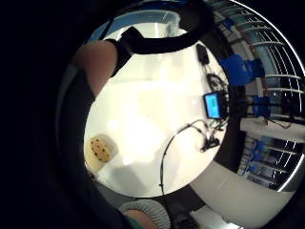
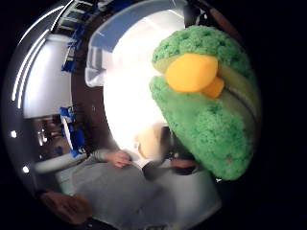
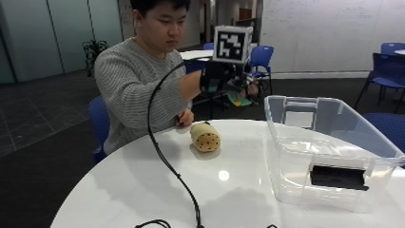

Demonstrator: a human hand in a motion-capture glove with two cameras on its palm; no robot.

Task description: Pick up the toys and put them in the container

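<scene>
In the outside view my gloved right hand (image 3: 223,78) is raised above the far side of the white round table (image 3: 158,190), left of the clear plastic container (image 3: 316,142). Its fingers curl round a green plush toy (image 3: 239,98) with a yellow beak, which fills the thumb side palm view (image 2: 206,110). A tan cylinder toy with dark dots (image 3: 206,137) lies on the table below and left of the hand, also seen in the little finger side palm view (image 1: 98,151). The container (image 2: 103,52) shows beyond the table.
A black cable (image 3: 168,161) runs from the glove down across the table to its near edge. The bare left hand (image 3: 185,117) rests at the far table edge. Blue chairs (image 3: 386,66) stand behind. A phone with a lit screen (image 1: 213,105) lies on the table.
</scene>
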